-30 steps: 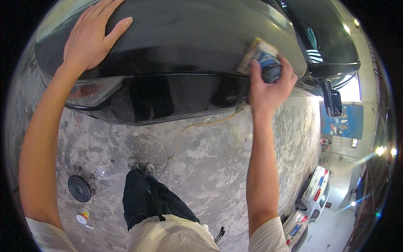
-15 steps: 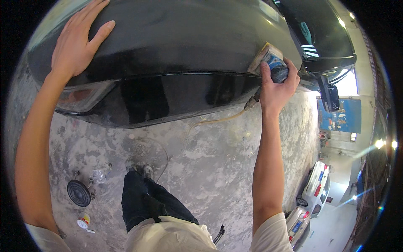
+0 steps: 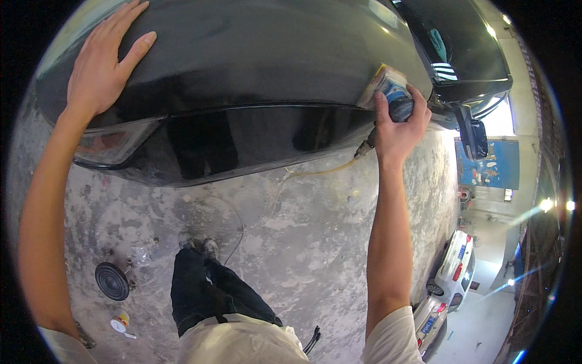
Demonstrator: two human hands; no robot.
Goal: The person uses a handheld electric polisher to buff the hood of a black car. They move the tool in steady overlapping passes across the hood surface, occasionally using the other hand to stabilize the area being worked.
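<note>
Stained, patchy concrete floor (image 3: 291, 242) fills the workshop below a glossy black car body (image 3: 254, 79), the landmark that spans the upper half of the view. Beyond the car's right end, a side mirror (image 3: 476, 136) juts out, and further off a white parked car (image 3: 451, 270) stands near a bright doorway. Below the car's lower edge, the person's dark trousers and shoe (image 3: 209, 285) stand on the concrete. Left of them lies a round black ribbed disc (image 3: 111, 280), well away from the car, with a small round tin (image 3: 119, 321) just below it. A thin pale hose (image 3: 309, 174) trails across the floor from under the car's right part.

On the car's upper left surface, the left hand (image 3: 100, 70) rests flat, fingers spread and released. At the car's right edge, the right hand (image 3: 399, 124) is clenched around a blue handheld sanding tool (image 3: 388, 88), whose pad presses against the black panel.
</note>
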